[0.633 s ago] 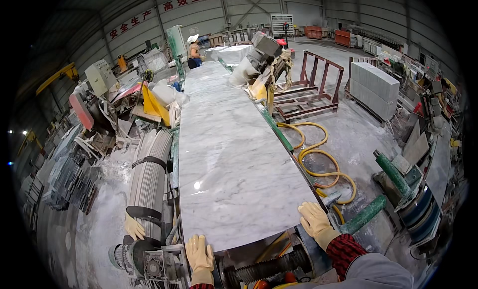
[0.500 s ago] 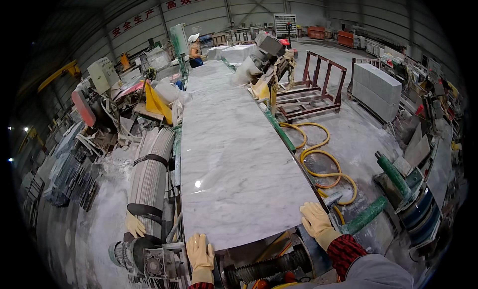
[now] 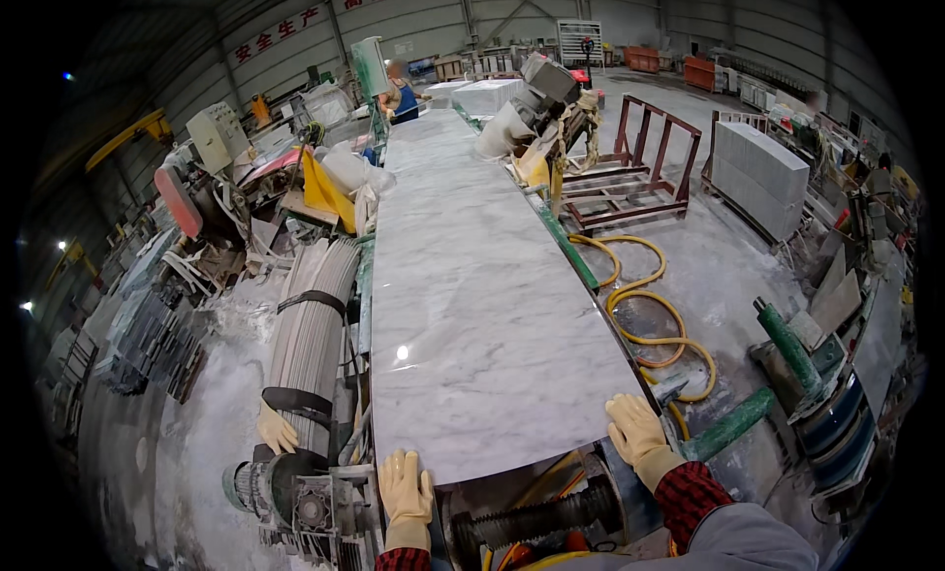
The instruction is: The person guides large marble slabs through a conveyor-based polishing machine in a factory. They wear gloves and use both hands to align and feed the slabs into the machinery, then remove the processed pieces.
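Observation:
A long, polished white marble slab [image 3: 482, 305] with grey veins stretches away from me on a machine bed. My left hand [image 3: 405, 492], in a cream glove, lies at its near left corner with the fingers stretched forward. At the near right corner rests my right hand [image 3: 637, 433], gloved alike, its fingers extended against the slab's edge. Neither hand is closed round anything, though both thumbs are partly hidden. Under the slab's near end shows a dark ribbed roller [image 3: 536, 512].
A loose cream glove [image 3: 277, 429] lies by a motor [image 3: 251, 487] on the left, below a strapped roll of pale slats [image 3: 313, 325]. Yellow hose [image 3: 645, 297] coils on the right floor near a dark red rack [image 3: 655, 162]. Another person [image 3: 404, 98] stands beyond the slab's far end.
The view has swung slightly, so the scene sits further right. My hands stay at the slab's corners. The person at the far end has turned and shifted posture.

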The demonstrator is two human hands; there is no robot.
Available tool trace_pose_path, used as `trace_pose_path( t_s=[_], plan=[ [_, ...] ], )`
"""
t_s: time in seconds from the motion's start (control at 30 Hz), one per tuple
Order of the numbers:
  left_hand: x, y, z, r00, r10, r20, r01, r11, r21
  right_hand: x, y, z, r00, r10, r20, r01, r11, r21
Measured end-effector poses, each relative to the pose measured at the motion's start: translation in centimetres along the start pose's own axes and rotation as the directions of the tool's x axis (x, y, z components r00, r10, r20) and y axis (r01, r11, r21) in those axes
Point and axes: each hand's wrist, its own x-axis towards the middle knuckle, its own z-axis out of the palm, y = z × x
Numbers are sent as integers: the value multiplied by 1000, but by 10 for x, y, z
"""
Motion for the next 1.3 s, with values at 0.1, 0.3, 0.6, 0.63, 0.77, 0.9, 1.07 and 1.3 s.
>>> trace_pose_path(
  t_s=[0.1, 0.3, 0.6, 0.63, 0.77, 0.9, 1.07, 1.3],
  plan=[
    [0, -1, -15, 997, -27, 74, 31, 998, -58, 2, -1, 9, 998, -41, -54, 43, 999, 22],
    [1, 3, -9, 998, -4, -60, -3, 994, -109, -21, 13, 12, 999, -41, -23, 41, 999, 24],
    [-14, 3, -9, 996, -68, -52, 64, 995, -82, -36, 29, 35, 997, 20, 70, -15, 997, -74],
    [-13, 2, -8, 996, -62, -60, 57, 995, -85, -34, 29, 35, 999, -21, 43, 25, 995, -96],
    [-12, 4, -14, 998, -56, -27, 54, 995, -84, 5, 5, -3, 928, 165, 335, -170, 985, -13],
    [-8, 2, -16, 999, -43, -12, 42, 998, -37, 0, 21, 17, 996, 0, 86, -6, 997, 72],
    [-20, 8, -19, 992, -112, 51, 109, 992, 56, 7, 3, 1, 993, -114, -19, 113, 992, -54],
    [-14, 12, -22, 989, -119, 93, 113, 991, 73, 8, 9, -3, 996, -91, -19, 90, 995, -37]
  ],
)
